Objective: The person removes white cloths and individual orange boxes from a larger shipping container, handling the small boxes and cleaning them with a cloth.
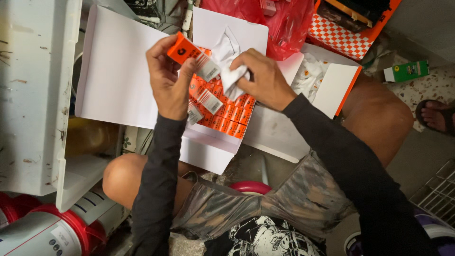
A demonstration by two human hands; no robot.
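Left hand [167, 78] is closed around a small orange carton [193, 56], held just above the open white box [208, 151]. Right hand [263, 78] pinches crumpled white paper [227, 61] beside it. Beneath, orange cartons [227, 116] are packed tight to the box's right edge. Beyond, a red plastic bag [284, 23] crowds the far flap.

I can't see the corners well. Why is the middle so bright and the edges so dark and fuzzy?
Head view: light falls brightest on the white carton flaps, which glare; the left hand with its small orange box and the right hand on crumpled white paper look sharp; the bottom corners sit in shadow, and the wide lens bends the edges.
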